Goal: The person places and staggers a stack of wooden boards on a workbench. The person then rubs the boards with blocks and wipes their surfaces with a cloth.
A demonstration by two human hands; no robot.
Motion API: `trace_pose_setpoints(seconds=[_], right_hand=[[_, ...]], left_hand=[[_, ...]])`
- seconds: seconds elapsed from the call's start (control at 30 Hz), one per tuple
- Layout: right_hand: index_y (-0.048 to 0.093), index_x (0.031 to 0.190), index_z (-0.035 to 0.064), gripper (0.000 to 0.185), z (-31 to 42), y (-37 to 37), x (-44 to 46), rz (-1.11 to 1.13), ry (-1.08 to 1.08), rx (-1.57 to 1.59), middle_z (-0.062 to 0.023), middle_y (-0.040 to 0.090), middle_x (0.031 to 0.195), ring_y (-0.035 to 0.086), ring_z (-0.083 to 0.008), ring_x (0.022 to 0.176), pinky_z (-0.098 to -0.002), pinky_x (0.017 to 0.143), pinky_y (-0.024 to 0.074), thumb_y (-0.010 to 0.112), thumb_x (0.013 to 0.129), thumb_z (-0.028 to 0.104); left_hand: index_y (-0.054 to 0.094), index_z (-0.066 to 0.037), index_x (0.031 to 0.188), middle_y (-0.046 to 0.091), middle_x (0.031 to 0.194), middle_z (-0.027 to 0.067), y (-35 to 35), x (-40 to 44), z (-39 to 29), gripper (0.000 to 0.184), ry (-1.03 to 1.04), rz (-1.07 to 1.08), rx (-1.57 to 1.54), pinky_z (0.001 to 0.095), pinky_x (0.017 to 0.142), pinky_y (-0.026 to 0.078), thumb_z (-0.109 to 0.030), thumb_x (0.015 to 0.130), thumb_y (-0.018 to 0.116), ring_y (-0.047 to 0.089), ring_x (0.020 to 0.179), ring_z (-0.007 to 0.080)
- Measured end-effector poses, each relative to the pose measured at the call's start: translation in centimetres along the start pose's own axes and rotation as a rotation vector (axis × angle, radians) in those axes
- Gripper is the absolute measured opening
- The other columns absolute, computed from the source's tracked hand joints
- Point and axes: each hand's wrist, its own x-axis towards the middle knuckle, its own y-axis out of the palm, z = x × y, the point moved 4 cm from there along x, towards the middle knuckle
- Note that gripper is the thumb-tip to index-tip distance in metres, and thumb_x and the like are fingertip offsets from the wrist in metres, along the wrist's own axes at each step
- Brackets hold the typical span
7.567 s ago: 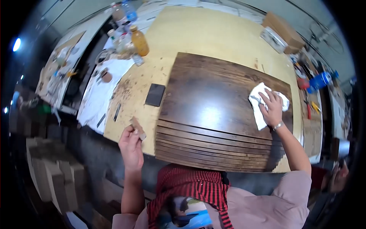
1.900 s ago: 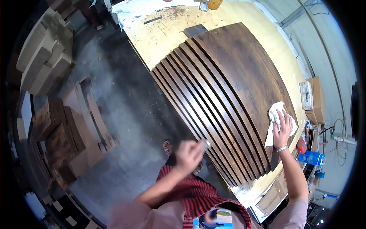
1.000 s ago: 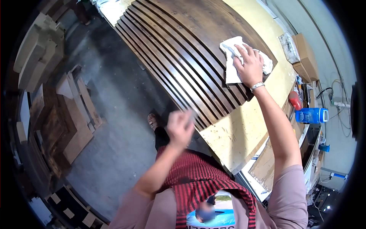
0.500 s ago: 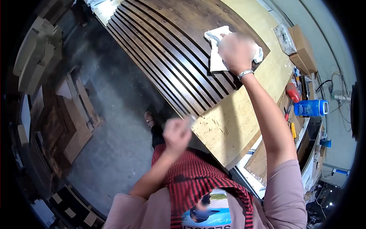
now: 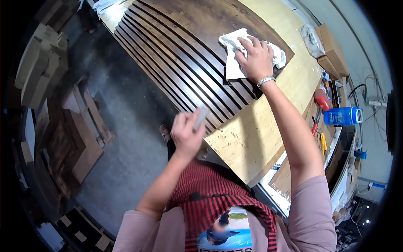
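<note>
A small grey block (image 5: 200,118), like a sanding block, is in my left hand (image 5: 187,136). That hand is closed around it over the near edge of the stacked dark-brown wooden boards (image 5: 184,46). My right hand (image 5: 257,62) grips a crumpled white cloth (image 5: 235,52) with its fingers bent over it and presses it on the top board near the right end. The boards lie in a stepped stack, their long edges offset like stairs. Part of the cloth is hidden under my right hand.
The stack rests on a pale wooden worktable (image 5: 243,138). On the right are a blue bottle (image 5: 342,116), a red-handled tool (image 5: 321,100), a yellow tool (image 5: 323,143) and a cardboard box (image 5: 331,50). Brown wooden pieces (image 5: 86,147) stand on the floor at left.
My left hand has moved up and slightly left with the grey block. My right hand and the cloth have shifted a little to the left on the top board.
</note>
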Motion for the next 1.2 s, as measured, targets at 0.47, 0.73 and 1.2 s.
trace_pose_setpoints(seconds=[0.47, 0.73, 1.2], right_hand=[[0.069, 0.122, 0.0217, 0.039, 0.1, -0.2, 0.3, 0.012, 0.005, 0.007, -0.0089, 0.063, 0.13, 0.057, -0.0299, 0.115, -0.0463, 0.106, 0.0361, 0.063, 0.085, 0.035], [0.07, 0.121, 0.0214, 0.04, 0.1, -0.2, 0.3, 0.041, 0.024, 0.038, -0.0104, 0.062, 0.132, 0.056, -0.03, 0.117, -0.0487, 0.107, 0.034, 0.063, 0.084, 0.036], [0.07, 0.121, 0.0207, 0.039, 0.2, -0.2, 0.3, 0.061, 0.029, 0.008, -0.0095, 0.062, 0.132, 0.055, -0.03, 0.12, -0.0467, 0.11, 0.033, 0.063, 0.085, 0.035]], left_hand=[[0.074, -0.004, 0.105, 0.06, 0.084, 0.0093, 1.5, -3.2, -4.5, 0.035, 0.134, 0.315, -0.091, 0.0348, 0.065, 0.052, -0.005, 0.069, 0.075, 0.062, 0.074, 0.0274], [0.07, -0.003, 0.109, 0.059, 0.088, 0.0098, -0.9, 3.1, 4.7, 0.032, -0.282, -0.091, -0.104, 0.0342, 0.063, 0.05, -0.003, 0.078, 0.072, 0.061, 0.071, 0.0232], [0.07, -0.005, 0.107, 0.06, 0.089, 0.0116, -0.5, -6.1, 2.4, 0.035, -0.176, 0.152, -0.056, 0.0386, 0.067, 0.052, -0.008, 0.072, 0.075, 0.063, 0.079, 0.0292]])
